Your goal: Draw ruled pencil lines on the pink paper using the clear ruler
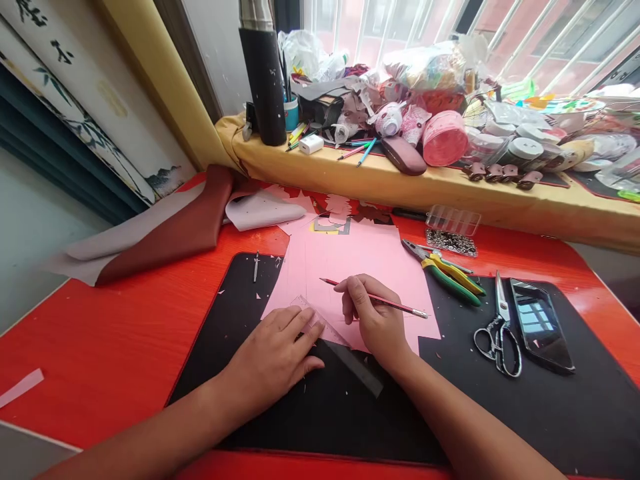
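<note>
A large pink sheet (355, 257) lies on the black mat (390, 427), with faint lines drawn on it. My left hand (277, 343) rests flat at the sheet's lower left, its fingers stretched over a clear ruler (355, 367). The ruler slants from the sheet down onto the mat, partly covered by the fingers. A red-and-black pencil (400, 306) is gripped in my right hand (377, 320), above the sheet. Its tip points left and its butt end points right. Whether the tip touches the sheet I cannot tell.
Right of the sheet lie pliers (457, 280), scissors (500, 333) and a phone (543, 323). Behind them sits a clear box of small metal parts (450, 241). Folded brown leather-like material (165, 237) is at the left. A cluttered sill (320, 163) with a black flask (265, 87) runs along the back.
</note>
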Demonstrator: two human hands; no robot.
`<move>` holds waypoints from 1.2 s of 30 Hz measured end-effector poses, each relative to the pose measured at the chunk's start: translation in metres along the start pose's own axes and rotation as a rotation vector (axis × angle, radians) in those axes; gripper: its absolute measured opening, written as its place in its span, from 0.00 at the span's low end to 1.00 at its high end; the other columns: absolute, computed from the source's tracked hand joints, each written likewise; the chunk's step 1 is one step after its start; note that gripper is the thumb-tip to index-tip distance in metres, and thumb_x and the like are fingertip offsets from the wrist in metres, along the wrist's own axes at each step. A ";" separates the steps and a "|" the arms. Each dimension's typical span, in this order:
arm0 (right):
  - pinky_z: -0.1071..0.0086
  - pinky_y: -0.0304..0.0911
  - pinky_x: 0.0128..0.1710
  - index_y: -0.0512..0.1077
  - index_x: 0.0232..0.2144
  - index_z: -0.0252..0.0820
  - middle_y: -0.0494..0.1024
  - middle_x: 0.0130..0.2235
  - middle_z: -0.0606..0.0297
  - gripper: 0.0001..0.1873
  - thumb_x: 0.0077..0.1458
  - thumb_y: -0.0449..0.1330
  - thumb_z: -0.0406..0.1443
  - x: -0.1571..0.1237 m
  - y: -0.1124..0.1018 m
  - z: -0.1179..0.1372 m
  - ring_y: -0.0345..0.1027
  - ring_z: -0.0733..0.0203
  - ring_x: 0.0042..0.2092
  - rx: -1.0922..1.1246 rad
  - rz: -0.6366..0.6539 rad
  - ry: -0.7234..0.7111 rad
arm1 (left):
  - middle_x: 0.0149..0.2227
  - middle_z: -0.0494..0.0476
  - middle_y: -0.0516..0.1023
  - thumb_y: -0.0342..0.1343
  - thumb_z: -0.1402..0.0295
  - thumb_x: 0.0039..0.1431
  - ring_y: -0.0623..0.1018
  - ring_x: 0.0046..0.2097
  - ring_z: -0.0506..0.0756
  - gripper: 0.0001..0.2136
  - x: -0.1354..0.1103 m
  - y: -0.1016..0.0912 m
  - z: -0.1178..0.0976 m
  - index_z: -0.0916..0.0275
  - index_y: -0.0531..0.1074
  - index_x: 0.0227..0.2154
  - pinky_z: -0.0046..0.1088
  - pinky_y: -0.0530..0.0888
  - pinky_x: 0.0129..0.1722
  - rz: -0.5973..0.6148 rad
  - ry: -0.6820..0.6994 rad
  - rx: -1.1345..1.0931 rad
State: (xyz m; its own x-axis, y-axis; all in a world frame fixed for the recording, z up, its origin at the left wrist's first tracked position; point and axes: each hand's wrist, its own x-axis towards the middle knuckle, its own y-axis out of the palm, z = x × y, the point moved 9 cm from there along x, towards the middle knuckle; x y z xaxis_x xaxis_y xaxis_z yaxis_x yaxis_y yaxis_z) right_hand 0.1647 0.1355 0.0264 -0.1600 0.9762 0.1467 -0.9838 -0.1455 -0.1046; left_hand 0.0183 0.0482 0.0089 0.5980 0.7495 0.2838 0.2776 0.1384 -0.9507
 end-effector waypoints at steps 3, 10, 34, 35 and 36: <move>0.67 0.66 0.28 0.81 0.35 0.43 0.71 0.22 0.70 0.26 0.75 0.58 0.54 0.000 0.003 0.004 0.65 0.63 0.23 -0.003 0.039 0.001 | 0.56 0.71 0.81 0.59 0.53 0.76 0.80 0.55 0.69 0.21 0.011 0.003 -0.007 0.65 0.75 0.60 0.50 0.77 0.55 -0.001 -0.037 0.063; 0.65 0.66 0.32 0.81 0.35 0.42 0.73 0.22 0.70 0.24 0.76 0.58 0.52 0.004 -0.004 0.011 0.66 0.62 0.23 -0.069 0.134 -0.032 | 0.55 0.72 0.81 0.59 0.53 0.76 0.80 0.56 0.70 0.25 0.018 0.000 -0.011 0.68 0.73 0.63 0.51 0.74 0.57 -0.049 -0.100 0.082; 0.66 0.64 0.30 0.81 0.35 0.43 0.72 0.22 0.70 0.23 0.76 0.59 0.50 0.015 -0.028 -0.028 0.66 0.63 0.24 -0.086 0.111 0.051 | 0.63 0.68 0.81 0.48 0.59 0.83 0.78 0.62 0.67 0.20 -0.001 -0.008 0.002 0.66 0.75 0.63 0.48 0.71 0.62 -0.138 -0.230 0.120; 0.66 0.63 0.29 0.81 0.35 0.43 0.72 0.22 0.70 0.23 0.76 0.59 0.50 0.015 -0.027 -0.028 0.66 0.63 0.24 -0.092 0.130 0.045 | 0.63 0.68 0.80 0.48 0.59 0.83 0.78 0.63 0.68 0.20 -0.001 -0.008 0.002 0.65 0.75 0.64 0.49 0.71 0.63 -0.135 -0.226 0.111; 0.66 0.63 0.29 0.81 0.35 0.42 0.72 0.22 0.70 0.22 0.76 0.59 0.49 0.014 -0.026 -0.027 0.65 0.63 0.24 -0.096 0.143 0.041 | 0.64 0.69 0.80 0.49 0.59 0.82 0.77 0.63 0.68 0.20 0.000 -0.008 0.001 0.65 0.74 0.64 0.50 0.70 0.64 -0.132 -0.222 0.102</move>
State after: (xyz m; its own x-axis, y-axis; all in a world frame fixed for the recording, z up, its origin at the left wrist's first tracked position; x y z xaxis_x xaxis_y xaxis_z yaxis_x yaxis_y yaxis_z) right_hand 0.1903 0.1573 0.0044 -0.2922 0.9527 0.0839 -0.9387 -0.2689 -0.2157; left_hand 0.0154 0.0480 0.0168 0.3793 0.8424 0.3827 0.2584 0.3007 -0.9180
